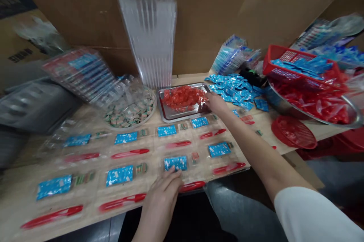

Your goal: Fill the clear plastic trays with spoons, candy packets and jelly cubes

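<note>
My left hand [165, 189] rests flat at the table's front edge, its fingers stretched out and touching a clear blister tray beside a blue packet [175, 163] and a red pen [192, 186]. My right hand [214, 101] reaches far forward to the right rim of a steel tray [170, 114] heaped with small red wrapped pieces [182, 98]. Its fingers curl at the red pieces; motion blur hides what they hold. Rows of clear blister trays [125, 158] on the wooden table carry blue packets, red pens and small green-striped pieces.
A round dish of green-striped pieces [129, 111] sits left of the steel tray. Behind it stands a tall stack of clear trays [150, 33]. Loose blue packets [234, 88], a red basket [301, 67], a steel bowl of red pens [315, 103] and a red lid [292, 132] lie right. Cardboard walls the back.
</note>
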`<state>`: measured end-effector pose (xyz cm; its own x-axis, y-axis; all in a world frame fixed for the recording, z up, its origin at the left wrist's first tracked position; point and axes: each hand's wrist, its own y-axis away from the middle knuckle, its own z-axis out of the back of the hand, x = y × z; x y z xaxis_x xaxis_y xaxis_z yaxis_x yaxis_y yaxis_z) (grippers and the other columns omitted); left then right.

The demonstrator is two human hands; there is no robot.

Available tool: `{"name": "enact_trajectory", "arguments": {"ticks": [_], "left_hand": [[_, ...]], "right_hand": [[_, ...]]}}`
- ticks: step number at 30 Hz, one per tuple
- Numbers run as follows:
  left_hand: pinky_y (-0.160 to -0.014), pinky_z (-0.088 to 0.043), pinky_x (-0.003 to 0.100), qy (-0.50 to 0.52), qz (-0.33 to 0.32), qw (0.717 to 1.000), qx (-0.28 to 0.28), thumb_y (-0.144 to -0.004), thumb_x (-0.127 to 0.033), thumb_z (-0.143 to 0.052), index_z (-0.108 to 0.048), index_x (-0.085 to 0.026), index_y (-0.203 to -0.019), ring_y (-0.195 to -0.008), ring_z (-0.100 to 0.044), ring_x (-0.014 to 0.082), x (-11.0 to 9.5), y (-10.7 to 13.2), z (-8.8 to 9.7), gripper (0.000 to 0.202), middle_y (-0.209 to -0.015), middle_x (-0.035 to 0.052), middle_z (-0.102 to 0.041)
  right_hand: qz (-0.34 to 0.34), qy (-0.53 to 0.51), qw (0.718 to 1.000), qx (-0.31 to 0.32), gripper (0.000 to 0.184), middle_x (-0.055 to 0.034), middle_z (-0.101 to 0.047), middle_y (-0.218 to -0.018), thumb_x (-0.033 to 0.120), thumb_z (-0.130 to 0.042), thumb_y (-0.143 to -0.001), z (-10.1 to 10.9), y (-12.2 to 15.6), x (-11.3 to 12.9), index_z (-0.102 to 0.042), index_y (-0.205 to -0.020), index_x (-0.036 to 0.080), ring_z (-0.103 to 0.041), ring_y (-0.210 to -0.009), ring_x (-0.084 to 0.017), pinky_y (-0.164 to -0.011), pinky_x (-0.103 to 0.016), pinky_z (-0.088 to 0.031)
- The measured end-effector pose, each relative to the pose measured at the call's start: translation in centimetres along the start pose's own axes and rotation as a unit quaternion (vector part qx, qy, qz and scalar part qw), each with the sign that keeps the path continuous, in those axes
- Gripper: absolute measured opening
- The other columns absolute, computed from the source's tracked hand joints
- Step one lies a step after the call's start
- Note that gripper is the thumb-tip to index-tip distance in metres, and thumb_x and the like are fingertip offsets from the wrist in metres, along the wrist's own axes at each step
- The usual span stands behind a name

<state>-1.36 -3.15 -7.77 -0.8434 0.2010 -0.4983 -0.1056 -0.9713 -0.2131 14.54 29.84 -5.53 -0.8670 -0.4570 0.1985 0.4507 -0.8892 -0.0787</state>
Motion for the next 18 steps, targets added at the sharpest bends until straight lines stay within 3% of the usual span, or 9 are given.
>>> {"name": "enact_trajectory", "arguments": {"ticks": [2, 5, 9, 13, 16, 18], "left_hand": [[-0.092, -0.051, 0.039, 0.011, 0.003, 1.000, 0.005, -0.087, -0.014, -0.045, -0.062, -0.023, -0.098, -0.114, -0.056, 0.0218, -0.1, -0.1, 0.1, 0.022, -0.113, 0.0033, -0.066], [-0.091, -0.051, 0.040, 0.019, 0.002, 1.000, 0.004, -0.087, -0.014, -0.046, -0.063, -0.022, -0.096, -0.113, -0.057, 0.0223, -0.1, -0.2, 0.2, 0.021, -0.112, 0.0033, -0.067], [-0.090, -0.052, 0.041, 0.025, 0.010, 1.000, 0.000, -0.088, -0.014, -0.046, -0.063, -0.022, -0.093, -0.112, -0.058, 0.0228, -0.4, -0.2, 0.3, 0.019, -0.111, 0.0039, -0.068], [-0.089, -0.052, 0.041, 0.033, 0.020, 0.999, 0.001, -0.088, -0.014, -0.046, -0.063, -0.022, -0.092, -0.113, -0.058, 0.0228, -0.5, -0.2, 0.4, 0.019, -0.111, 0.0034, -0.067], [-0.091, -0.051, 0.041, 0.039, 0.016, 0.999, -0.002, -0.088, -0.014, -0.045, -0.063, -0.022, -0.093, -0.113, -0.057, 0.0224, -0.4, -0.3, 0.4, 0.020, -0.111, 0.0032, -0.067], [-0.091, -0.051, 0.041, 0.040, 0.013, 0.999, -0.003, -0.087, -0.013, -0.045, -0.063, -0.022, -0.093, -0.114, -0.057, 0.0223, -0.3, -0.3, 0.3, 0.021, -0.110, 0.0035, -0.067]], "right_hand": [[0.003, -0.110, 0.994, -0.009, 0.028, -0.0134, -0.064, -0.106, 0.020, -0.043, -0.089, 0.4, 3.4, 1.2, -0.058, -0.111, 0.013, -0.062, -0.088, -0.020, -0.077, -0.031, -0.047], [0.078, -0.320, 0.944, 0.022, 0.018, -0.0046, -0.068, -0.089, 0.026, -0.050, -0.088, 0.3, 10.1, 4.8, -0.063, -0.095, 0.018, -0.064, -0.081, -0.016, -0.073, -0.028, -0.049], [0.147, -0.338, 0.928, 0.048, 0.007, -0.0019, -0.067, -0.084, 0.022, -0.059, -0.082, -1.1, 16.5, 8.4, -0.065, -0.084, 0.020, -0.062, -0.080, -0.014, -0.074, -0.028, -0.049], [0.134, -0.301, 0.943, 0.041, 0.003, -0.0016, -0.068, -0.082, 0.019, -0.061, -0.080, -0.8, 17.2, 8.2, -0.065, -0.080, 0.020, -0.063, -0.080, -0.016, -0.075, -0.031, -0.048], [0.100, -0.333, 0.937, 0.035, 0.004, -0.0006, -0.069, -0.080, 0.020, -0.060, -0.081, 0.0, 16.6, 7.8, -0.064, -0.080, 0.020, -0.064, -0.075, -0.014, -0.070, -0.028, -0.049], [0.122, -0.322, 0.938, 0.032, 0.004, -0.0009, -0.069, -0.080, 0.021, -0.060, -0.081, 0.0, 16.8, 8.0, -0.064, -0.080, 0.020, -0.063, -0.075, -0.014, -0.071, -0.028, -0.048]]}}
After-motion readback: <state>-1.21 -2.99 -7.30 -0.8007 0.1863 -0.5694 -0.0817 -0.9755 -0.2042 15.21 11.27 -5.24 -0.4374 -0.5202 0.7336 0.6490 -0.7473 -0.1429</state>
